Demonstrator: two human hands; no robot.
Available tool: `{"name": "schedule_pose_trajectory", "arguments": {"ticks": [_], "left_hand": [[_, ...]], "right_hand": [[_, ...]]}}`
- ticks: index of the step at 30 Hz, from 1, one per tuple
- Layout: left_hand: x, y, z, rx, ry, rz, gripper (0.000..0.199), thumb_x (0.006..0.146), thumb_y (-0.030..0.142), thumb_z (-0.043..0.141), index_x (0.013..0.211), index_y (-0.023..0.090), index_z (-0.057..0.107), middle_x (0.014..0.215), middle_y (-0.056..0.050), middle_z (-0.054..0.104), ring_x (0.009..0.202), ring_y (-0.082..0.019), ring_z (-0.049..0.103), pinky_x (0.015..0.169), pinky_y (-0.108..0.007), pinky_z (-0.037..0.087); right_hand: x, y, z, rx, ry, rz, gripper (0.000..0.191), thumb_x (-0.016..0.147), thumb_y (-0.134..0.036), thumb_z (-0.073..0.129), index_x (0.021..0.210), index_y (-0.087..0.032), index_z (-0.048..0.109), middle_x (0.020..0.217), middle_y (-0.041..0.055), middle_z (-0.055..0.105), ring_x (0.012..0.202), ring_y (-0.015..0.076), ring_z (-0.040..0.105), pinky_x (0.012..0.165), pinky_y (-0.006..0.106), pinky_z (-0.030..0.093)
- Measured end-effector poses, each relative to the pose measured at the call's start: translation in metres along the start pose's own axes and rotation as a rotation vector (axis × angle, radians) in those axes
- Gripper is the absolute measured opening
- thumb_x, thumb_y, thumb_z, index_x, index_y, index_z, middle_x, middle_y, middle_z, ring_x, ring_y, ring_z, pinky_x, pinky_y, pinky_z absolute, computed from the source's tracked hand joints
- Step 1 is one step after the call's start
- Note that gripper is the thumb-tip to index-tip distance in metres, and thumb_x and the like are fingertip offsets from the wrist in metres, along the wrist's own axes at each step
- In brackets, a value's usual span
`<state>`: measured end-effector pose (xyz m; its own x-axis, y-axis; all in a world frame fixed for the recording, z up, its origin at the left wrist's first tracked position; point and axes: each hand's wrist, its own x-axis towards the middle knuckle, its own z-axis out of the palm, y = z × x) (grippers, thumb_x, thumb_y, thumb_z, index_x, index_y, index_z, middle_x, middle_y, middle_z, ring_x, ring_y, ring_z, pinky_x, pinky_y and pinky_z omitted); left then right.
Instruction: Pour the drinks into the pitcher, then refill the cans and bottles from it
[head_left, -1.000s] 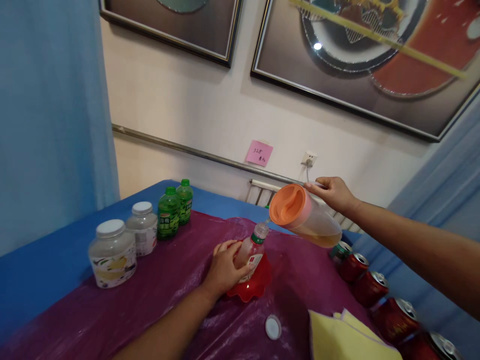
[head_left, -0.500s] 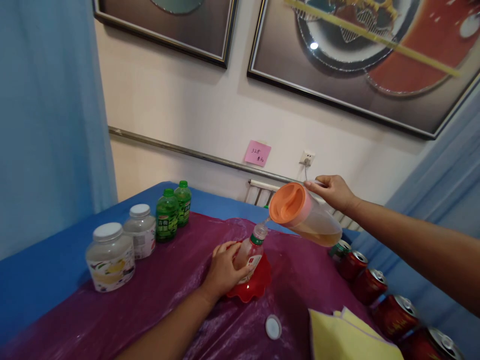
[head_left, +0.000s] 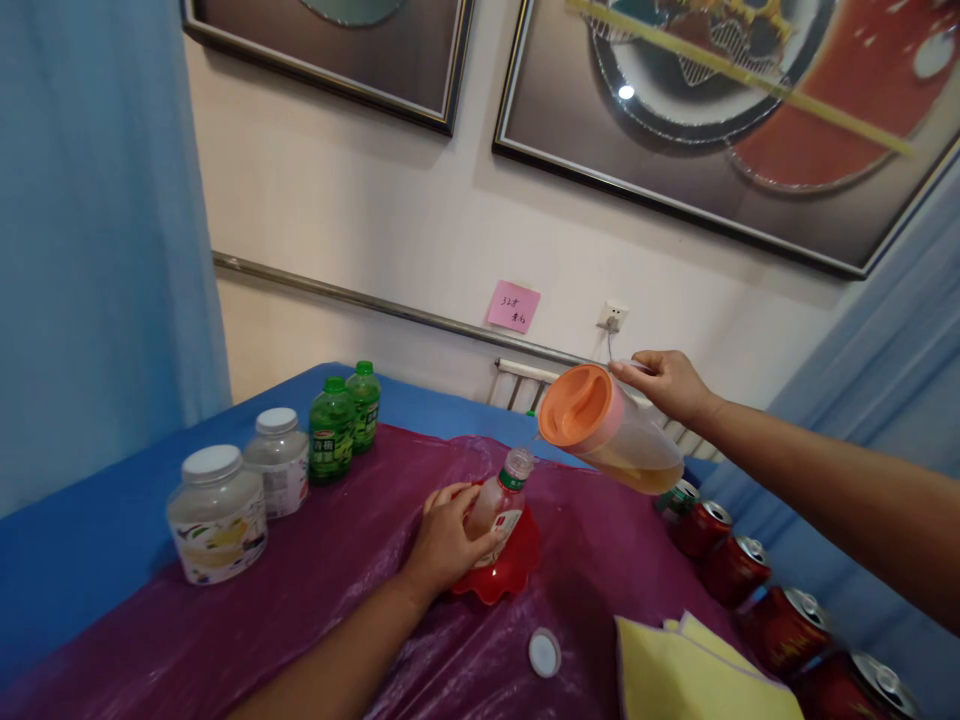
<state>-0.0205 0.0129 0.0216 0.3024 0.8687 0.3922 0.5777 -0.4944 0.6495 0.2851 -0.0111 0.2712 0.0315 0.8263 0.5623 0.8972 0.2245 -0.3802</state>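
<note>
My left hand [head_left: 446, 535] is wrapped round a clear plastic bottle [head_left: 504, 510] with a green band below its uncapped neck. The bottle leans a little to the right over a red scalloped dish [head_left: 517, 560]. Up and to the right, my right hand [head_left: 667, 385] grips the handle of a clear pitcher [head_left: 637, 455] with an orange lid [head_left: 576, 405]. Tipped to the left, the pitcher holds some amber liquid low in its body. Its spout sits just above the bottle's mouth, apart from it. Whether liquid is flowing now I cannot tell.
A white cap [head_left: 544, 653] and a folded yellow cloth [head_left: 697, 670] lie on the purple sheet [head_left: 360, 610]. At left stand two white-lidded jars [head_left: 217, 515] and two green bottles [head_left: 332, 430]. Several drink cans [head_left: 735, 572] line the right edge. Blue curtains [head_left: 97, 220] hang at the sides.
Both hands, the bottle and the tilted pitcher stay almost where they were. A thin stream seen earlier between the spout and the bottle's mouth no longer shows clearly. The view has shifted very slightly.
</note>
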Motion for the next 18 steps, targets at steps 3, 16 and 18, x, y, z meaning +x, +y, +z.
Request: {"name": "schedule_pose_trajectory", "arguments": {"ticks": [3,16,18], "left_hand": [[-0.0001,-0.0008,0.0001,-0.009,0.006,0.013,0.062,0.070,0.047,0.082,0.126,0.025,0.070,0.130,-0.012,0.067,0.123,-0.033,0.059,0.111,-0.050,0.041],[0.0000,-0.0015,-0.0001,-0.007,-0.014,0.003,0.062,0.071,0.047,0.081,0.126,0.023,0.070,0.131,-0.013,0.067,0.123,-0.034,0.059,0.112,-0.051,0.040],[0.0000,-0.0018,0.0002,-0.008,-0.009,0.003,0.061,0.070,0.046,0.081,0.126,0.024,0.070,0.130,-0.012,0.067,0.123,-0.034,0.059,0.111,-0.051,0.040]], "right_hand": [[-0.0004,-0.0022,0.0003,0.000,-0.005,-0.003,0.066,0.077,-0.080,0.057,0.052,-0.025,0.028,0.054,-0.0057,0.022,0.053,0.0094,0.023,0.050,0.029,0.018],[0.0000,-0.0042,0.0003,0.022,-0.008,-0.001,0.068,0.076,-0.081,0.058,0.053,-0.025,0.027,0.053,-0.0059,0.022,0.053,0.0095,0.023,0.050,0.029,0.018],[0.0000,-0.0041,0.0001,0.021,-0.009,0.003,0.068,0.076,-0.081,0.057,0.053,-0.025,0.027,0.053,-0.0060,0.022,0.053,0.0094,0.023,0.050,0.029,0.018]]}}
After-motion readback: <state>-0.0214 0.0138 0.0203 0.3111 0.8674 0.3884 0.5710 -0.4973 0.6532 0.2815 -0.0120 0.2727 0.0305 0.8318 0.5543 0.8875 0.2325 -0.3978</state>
